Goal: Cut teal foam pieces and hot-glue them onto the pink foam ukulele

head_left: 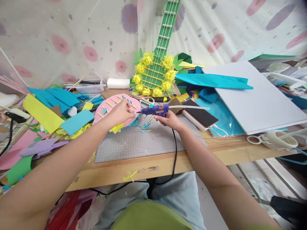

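My right hand (170,120) is wrapped round the handle of a purple hot glue gun (155,110), with a long white glue stick (192,107) sticking out of its back. The nozzle points left, close to the fingertips of my left hand (122,112). Those fingers are pinched together over the right part of a pink oval craft piece (102,110); whatever they hold is too small to make out. Yellow strips and small blue bits lie across the pink surface, and a yellow paper flower (116,128) shows at its lower edge.
Under the work lies a grey cutting mat (134,145) with blue scraps. Behind stands a green paper guitar (153,75) ringed with yellow flowers. Scissors (146,101) lie beside it. A phone (200,113) and a white board (259,102) are rightward; coloured paper is heaped leftward. A black cord (176,153) hangs over the table edge.
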Demonstrator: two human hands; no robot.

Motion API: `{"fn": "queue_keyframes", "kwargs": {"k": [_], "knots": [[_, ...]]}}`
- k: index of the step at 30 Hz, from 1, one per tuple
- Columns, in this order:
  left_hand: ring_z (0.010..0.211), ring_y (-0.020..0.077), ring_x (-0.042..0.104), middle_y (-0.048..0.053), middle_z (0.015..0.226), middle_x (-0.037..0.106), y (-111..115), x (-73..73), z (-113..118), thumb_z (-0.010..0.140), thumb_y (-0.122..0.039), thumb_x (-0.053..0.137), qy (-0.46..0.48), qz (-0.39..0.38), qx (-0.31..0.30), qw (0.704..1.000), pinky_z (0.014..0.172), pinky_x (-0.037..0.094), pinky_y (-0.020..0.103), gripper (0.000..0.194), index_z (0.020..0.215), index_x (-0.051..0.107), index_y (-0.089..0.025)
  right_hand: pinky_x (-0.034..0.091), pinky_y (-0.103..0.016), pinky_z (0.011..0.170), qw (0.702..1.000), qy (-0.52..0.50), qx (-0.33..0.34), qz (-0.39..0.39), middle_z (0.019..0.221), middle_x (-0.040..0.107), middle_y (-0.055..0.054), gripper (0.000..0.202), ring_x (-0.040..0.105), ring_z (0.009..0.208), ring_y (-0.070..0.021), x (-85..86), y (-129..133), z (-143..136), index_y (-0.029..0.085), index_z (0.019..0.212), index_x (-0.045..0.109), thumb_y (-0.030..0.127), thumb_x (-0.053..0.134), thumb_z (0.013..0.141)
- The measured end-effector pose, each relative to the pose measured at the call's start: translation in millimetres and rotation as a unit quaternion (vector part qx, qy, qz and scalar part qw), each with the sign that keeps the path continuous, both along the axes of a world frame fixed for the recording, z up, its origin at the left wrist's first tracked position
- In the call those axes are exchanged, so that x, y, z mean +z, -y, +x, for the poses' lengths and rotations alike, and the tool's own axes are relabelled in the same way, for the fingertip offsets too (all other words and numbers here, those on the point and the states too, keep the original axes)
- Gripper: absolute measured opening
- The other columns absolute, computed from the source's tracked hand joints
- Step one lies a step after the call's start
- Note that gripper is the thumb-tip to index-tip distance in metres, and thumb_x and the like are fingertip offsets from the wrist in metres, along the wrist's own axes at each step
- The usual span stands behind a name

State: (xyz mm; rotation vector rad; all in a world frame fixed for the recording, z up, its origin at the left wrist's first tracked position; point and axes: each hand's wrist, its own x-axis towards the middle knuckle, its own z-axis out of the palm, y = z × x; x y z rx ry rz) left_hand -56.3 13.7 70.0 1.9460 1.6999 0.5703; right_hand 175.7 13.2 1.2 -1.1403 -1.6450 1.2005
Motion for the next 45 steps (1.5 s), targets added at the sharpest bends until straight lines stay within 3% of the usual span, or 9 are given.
{"fn": "queue_keyframes", "kwargs": {"k": [4,12,20,30,35,38,41,43,45], "knots": [[0.067,0.0154,0.062,-0.004,0.066,0.060,2,5.9,0,0.064,-0.020,0.068,0.063,-0.026,-0.032,0.997,0.053,0.041,0.024,0.035,0.082,0.038,-0.022,0.028,-0.024,0.043,0.999,-0.001,-0.032,-0.010,0.052,0.047,0.004,0.045,0.035,0.044,-0.0067,1.8,-1,2,0.018,0.068,0.054,0.060,0.068,0.061],[0.067,0.0157,0.066,-0.003,0.074,0.058,-3,15.5,-6,0.067,-0.017,0.068,0.202,-0.057,-0.041,0.977,0.056,0.053,0.028,0.036,0.088,0.039,-0.021,0.039,-0.027,0.057,0.966,0.087,-0.243,0.016,0.060,0.058,-0.002,0.048,0.053,0.061,-0.0157,-13.9,-19,15,0.015,0.079,0.065,0.061,0.063,0.065],[0.063,0.0148,0.065,-0.004,0.073,0.055,-9,16.7,-10,0.063,-0.008,0.068,0.166,-0.038,-0.004,0.985,0.060,0.055,0.031,0.039,0.088,0.041,-0.021,0.042,-0.030,0.059,0.941,0.203,-0.271,0.006,0.060,0.059,-0.006,0.043,0.058,0.064,-0.0209,-17.4,-24,22,0.017,0.077,0.064,0.059,0.060,0.070],[0.063,0.0148,0.064,0.001,0.079,0.066,-14,17.8,-11,0.068,-0.015,0.064,0.066,-0.006,-0.038,0.997,0.058,0.050,0.027,0.031,0.093,0.046,-0.021,0.041,-0.029,0.055,0.948,0.221,-0.228,-0.012,0.060,0.060,-0.005,0.047,0.058,0.062,-0.0196,-17.5,-24,21,0.015,0.078,0.064,0.061,0.061,0.068],[0.072,0.0163,0.064,0.001,0.079,0.068,-17,15.9,-14,0.070,-0.017,0.060,-0.008,0.019,-0.065,0.998,0.061,0.047,0.026,0.030,0.098,0.051,-0.021,0.042,-0.029,0.060,0.949,0.268,-0.165,-0.006,0.077,0.066,-0.010,0.044,0.060,0.072,-0.0212,-8.5,-19,26,0.016,0.083,0.063,0.058,0.061,0.070],[0.075,0.0162,0.063,0.002,0.086,0.067,-18,16.5,-15,0.069,-0.015,0.060,-0.018,0.034,-0.078,0.996,0.061,0.045,0.025,0.036,0.104,0.051,-0.022,0.040,-0.031,0.061,0.917,0.366,-0.154,0.018,0.090,0.066,-0.012,0.047,0.060,0.079,-0.0241,8.0,-10,39,0.017,0.088,0.061,0.057,0.068,0.064],[0.077,0.0161,0.062,0.004,0.096,0.065,-18,18.5,-14,0.069,-0.013,0.059,-0.027,0.046,-0.090,0.995,0.064,0.045,0.026,0.046,0.112,0.048,-0.022,0.036,-0.031,0.056,0.872,0.471,-0.137,0.009,0.079,0.064,-0.010,0.043,0.057,0.073,-0.0238,28.7,1,51,0.019,0.073,0.055,0.056,0.072,0.058],[0.079,0.0158,0.062,0.006,0.105,0.063,-17,20.3,-13,0.069,-0.012,0.058,-0.037,0.057,-0.114,0.991,0.067,0.044,0.026,0.053,0.119,0.045,-0.023,0.033,-0.030,0.053,0.883,0.466,-0.057,-0.018,0.065,0.060,-0.006,0.040,0.054,0.064,-0.0200,41.0,9,49,0.020,0.063,0.051,0.057,0.068,0.063],[0.083,0.0159,0.061,0.008,0.116,0.059,-16,22.3,-11,0.069,-0.012,0.057,-0.049,0.066,-0.142,0.986,0.071,0.044,0.027,0.062,0.128,0.040,-0.023,0.035,-0.029,0.053,0.927,0.374,0.022,0.003,0.064,0.058,-0.002,0.034,0.053,0.061,-0.0164,49.5,13,37,0.021,0.064,0.050,0.050,0.068,0.065]]}}
